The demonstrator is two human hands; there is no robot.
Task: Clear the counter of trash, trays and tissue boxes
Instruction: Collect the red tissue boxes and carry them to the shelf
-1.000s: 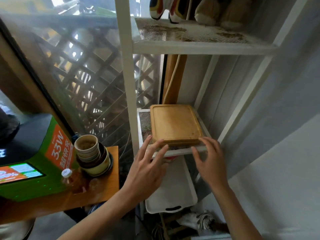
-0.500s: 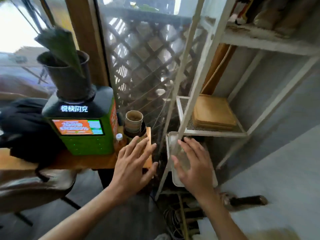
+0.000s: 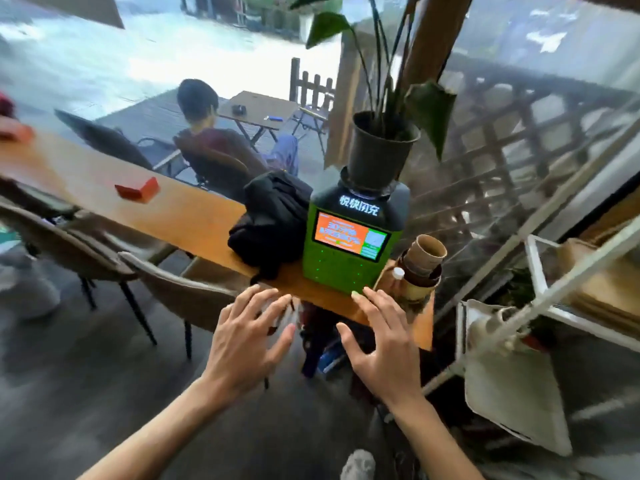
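- Left hand point(image 3: 247, 344) is held palm-down in front of the counter edge, fingers spread apart and straight, nothing gripped.
- Right hand point(image 3: 382, 346) is held the same way just to its right, fingers splayed, nothing held; fingertips are seen over the near edge of the wooden counter point(image 3: 187, 216), contact cannot be told.
- Stack of paper cups point(image 3: 423, 268) is seen at the counter's right end, set in a bowl-like holder and tilted; a small bottle with a white cap point(image 3: 398, 274) stands just beside it, touching or nearly so.
- Green charging kiosk point(image 3: 349, 244) with a lit orange screen is placed left of the cups; a black potted plant point(image 3: 381, 147) is set on top of it.
- Black bundle of cloth point(image 3: 268, 221) is lying against the kiosk's left side.
- Red-orange box point(image 3: 138, 190) is seen further left on the counter, well apart from the hands; blurred, so type cannot be told.
- Wooden tray point(image 3: 602, 289) is lying on the white wire rack point(image 3: 554, 292) at right, partly hidden by the frame.
- White tray point(image 3: 512, 393) is seen below, lower on the same rack, tilted.
- Brown chairs point(image 3: 180, 292) are tucked beside the counter; a seated person point(image 3: 221, 140) is visible outside behind the glass.
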